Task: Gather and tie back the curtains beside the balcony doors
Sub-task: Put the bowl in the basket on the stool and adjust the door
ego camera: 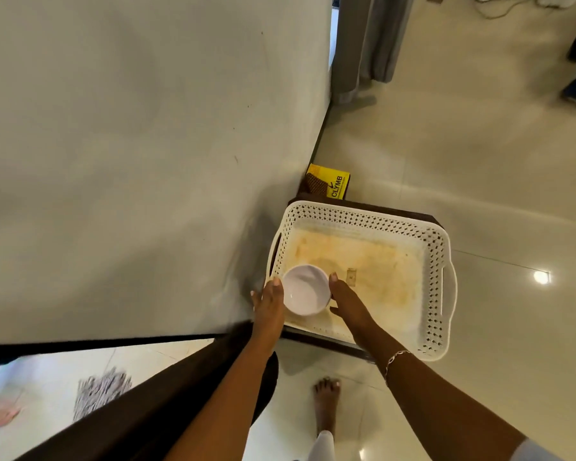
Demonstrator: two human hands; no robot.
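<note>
Head view: we hold the white bowl [305, 289] between both hands at the near-left corner of the white lattice basket [444, 261], which sits on a dark stool [424, 217]. L hand [269, 302] lies flat-fingered against the bowl's side; R hand [346, 298] wraps thumb & fingers round the other. The grey curtain [363, 44] hangs well apart, past the wall corner, untouched. Best we set the bowl flat in the basket, free both hands, then go gather the curtain.

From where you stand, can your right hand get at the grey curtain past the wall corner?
Probably not. The right hand holds the white bowl over the basket, and the grey curtain hangs well beyond it across the floor. You would likely have to let go and step forward.
</note>
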